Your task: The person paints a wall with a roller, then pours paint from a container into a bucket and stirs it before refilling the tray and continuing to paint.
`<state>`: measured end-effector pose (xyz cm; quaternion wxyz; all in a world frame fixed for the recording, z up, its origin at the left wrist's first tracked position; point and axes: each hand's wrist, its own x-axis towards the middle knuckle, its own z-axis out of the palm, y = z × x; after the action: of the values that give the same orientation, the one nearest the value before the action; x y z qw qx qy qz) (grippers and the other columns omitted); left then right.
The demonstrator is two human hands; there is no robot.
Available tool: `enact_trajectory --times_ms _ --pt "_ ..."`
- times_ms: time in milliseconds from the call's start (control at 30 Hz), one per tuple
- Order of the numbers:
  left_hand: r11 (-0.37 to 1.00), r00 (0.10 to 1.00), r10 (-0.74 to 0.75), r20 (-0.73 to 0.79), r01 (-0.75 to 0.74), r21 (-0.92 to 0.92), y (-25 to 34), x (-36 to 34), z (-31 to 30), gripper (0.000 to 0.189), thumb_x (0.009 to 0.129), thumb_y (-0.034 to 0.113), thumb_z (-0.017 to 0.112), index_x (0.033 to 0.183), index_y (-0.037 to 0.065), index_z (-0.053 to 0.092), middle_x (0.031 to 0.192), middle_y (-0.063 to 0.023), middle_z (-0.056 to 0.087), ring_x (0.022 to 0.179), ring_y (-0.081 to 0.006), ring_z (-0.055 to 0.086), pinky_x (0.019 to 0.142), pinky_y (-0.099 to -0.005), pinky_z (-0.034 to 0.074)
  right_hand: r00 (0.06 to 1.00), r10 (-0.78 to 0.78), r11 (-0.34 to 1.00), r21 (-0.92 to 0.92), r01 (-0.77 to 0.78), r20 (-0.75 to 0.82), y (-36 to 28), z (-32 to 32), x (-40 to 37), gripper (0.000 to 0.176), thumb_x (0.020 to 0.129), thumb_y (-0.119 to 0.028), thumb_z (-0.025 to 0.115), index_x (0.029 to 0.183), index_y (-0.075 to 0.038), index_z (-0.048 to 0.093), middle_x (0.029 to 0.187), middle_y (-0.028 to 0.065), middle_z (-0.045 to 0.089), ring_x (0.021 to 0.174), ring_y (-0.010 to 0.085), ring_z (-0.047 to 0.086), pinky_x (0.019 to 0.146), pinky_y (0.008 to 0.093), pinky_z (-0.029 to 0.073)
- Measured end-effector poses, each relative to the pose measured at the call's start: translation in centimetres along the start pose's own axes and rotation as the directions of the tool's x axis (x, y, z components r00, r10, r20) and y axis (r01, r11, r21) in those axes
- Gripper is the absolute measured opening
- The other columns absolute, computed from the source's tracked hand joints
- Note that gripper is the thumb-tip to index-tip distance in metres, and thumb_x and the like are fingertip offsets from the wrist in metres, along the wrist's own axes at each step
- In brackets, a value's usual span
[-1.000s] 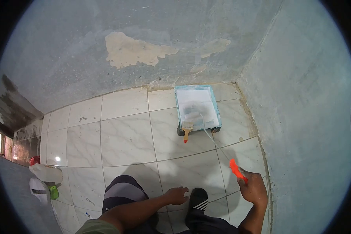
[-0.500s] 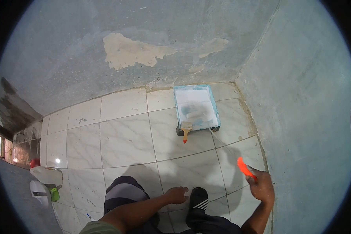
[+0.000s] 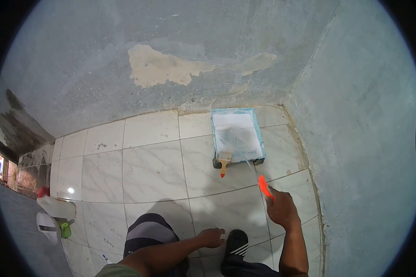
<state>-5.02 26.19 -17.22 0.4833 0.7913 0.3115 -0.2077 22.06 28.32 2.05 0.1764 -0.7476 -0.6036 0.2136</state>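
Observation:
My right hand [image 3: 283,208] is closed round the orange handle of a paint roller [image 3: 264,185]. The roller's thin rod runs up into a blue paint tray [image 3: 262,141], where its white head lies on the paint-covered slope. White paint coats the inside of the tray. Across the tray's near edge rests a paintbrush [image 3: 223,169], its red-tipped wooden handle pointing towards me. My left hand [image 3: 211,237] hangs beside my knee with loosely bent fingers and nothing in it.
Grey walls [image 3: 365,138] meet in a corner behind and right of the tray. Bare plaster [image 3: 164,68] shows on the back wall. At left on the tiled floor [image 3: 152,171] stand a whitish container [image 3: 58,207] and a green object [image 3: 65,229]. My sandalled foot [image 3: 237,242] is nearby.
My right hand has moved left and slightly up with the roller. The roller head has shifted up the tray's slope. My left hand stays beside my knee, and the view has tilted slightly.

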Motion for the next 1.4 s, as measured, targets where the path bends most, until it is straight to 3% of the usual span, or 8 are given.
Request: enact_trajectory --times_ms 100,533,800,933,1000,1100,1267,1400 --pt "1.000 1.000 -0.001 -0.020 0.000 -0.015 -0.1 -0.2 0.2 0.052 0.092 0.040 0.056 0.131 0.006 0.051 0.124 -0.0225 0.059 0.116 -0.0388 0.057 0.098 -0.0481 0.046 1.000 0.012 0.996 -0.086 -0.014 -0.015 -0.5 1.9 2.1 0.039 0.089 -0.013 0.056 0.124 0.004 0.059 0.089 0.0295 0.066 0.087 0.0456 0.065 0.082 0.0512 0.051" --pt "1.000 1.000 0.001 -0.020 -0.001 -0.015 0.2 -0.5 -0.3 0.052 0.092 0.039 0.056 0.131 0.006 0.051 0.126 -0.0210 0.059 0.117 -0.0379 0.057 0.100 -0.0476 0.045 0.994 0.106 0.991 -0.081 -0.104 0.022 0.6 7.2 5.5 0.043 0.089 -0.013 0.055 0.128 0.006 0.055 0.088 0.0292 0.066 0.085 0.0434 0.066 0.080 0.0516 0.052" --pt "1.000 1.000 0.017 -0.015 -0.017 -0.017 0.8 -0.2 0.4 0.053 0.092 0.041 0.056 0.131 0.006 0.051 0.125 -0.0217 0.058 0.117 -0.0387 0.057 0.099 -0.0486 0.045 0.994 -0.030 0.999 -0.033 0.027 -0.108 6.1 13.4 3.2 0.043 0.088 -0.011 0.055 0.127 0.009 0.053 0.086 0.0292 0.065 0.081 0.0437 0.065 0.076 0.0520 0.051" --pt "1.000 1.000 0.011 0.007 -0.011 -0.008 0.6 0.3 0.8 0.054 0.092 0.043 0.055 0.132 0.006 0.050 0.126 -0.0219 0.058 0.117 -0.0398 0.056 0.099 -0.0493 0.046 0.993 -0.060 0.998 -0.022 0.058 -0.100 5.4 10.4 1.0 0.043 0.089 -0.011 0.054 0.127 0.009 0.053 0.087 0.0283 0.065 0.082 0.0443 0.064 0.076 0.0519 0.051" --pt "1.000 1.000 0.008 -0.007 -0.008 -0.016 0.9 0.1 0.4 0.054 0.092 0.043 0.055 0.132 0.006 0.050 0.126 -0.0222 0.057 0.117 -0.0398 0.056 0.098 -0.0495 0.046 0.996 0.090 0.995 -0.032 -0.090 -0.006 3.9 8.1 0.0 0.043 0.089 -0.011 0.052 0.128 0.009 0.054 0.102 0.0308 0.066 0.093 0.0450 0.065 0.086 0.0503 0.051" --pt "1.000 1.000 0.010 -0.005 -0.010 -0.028 1.0 -0.2 -0.2 0.055 0.092 0.043 0.054 0.132 0.005 0.050 0.126 -0.0226 0.057 0.117 -0.0398 0.056 0.098 -0.0497 0.046 0.977 0.214 0.970 -0.115 -0.215 -0.022 3.3 7.0 -0.3 0.043 0.090 -0.010 0.051 0.128 0.010 0.054 0.101 0.0313 0.066 0.092 0.0460 0.065 0.085 0.0504 0.051" --pt "1.000 1.000 -0.008 -0.018 0.007 -0.023 0.1 -0.2 -0.2 0.055 0.092 0.042 0.055 0.132 0.005 0.050 0.126 -0.0223 0.057 0.117 -0.0396 0.057 0.097 -0.0497 0.046 0.981 0.162 0.972 -0.155 -0.177 -0.107 6.0 8.7 2.4 0.044 0.089 -0.010 0.053 0.129 0.008 0.053 0.089 0.0282 0.067 0.083 0.0453 0.064 0.076 0.0523 0.050" --pt "1.000 0.999 0.006 -0.040 -0.007 -0.023 -0.4 -0.1 0.3 0.054 0.093 0.042 0.054 0.132 0.005 0.050 0.126 -0.0224 0.057 0.117 -0.0394 0.057 0.098 -0.0492 0.046 0.987 0.003 0.997 -0.080 -0.016 -0.162 6.5 9.7 4.4 0.042 0.088 -0.009 0.054 0.126 0.010 0.054 0.089 0.0300 0.066 0.083 0.0461 0.064 0.076 0.0517 0.051"
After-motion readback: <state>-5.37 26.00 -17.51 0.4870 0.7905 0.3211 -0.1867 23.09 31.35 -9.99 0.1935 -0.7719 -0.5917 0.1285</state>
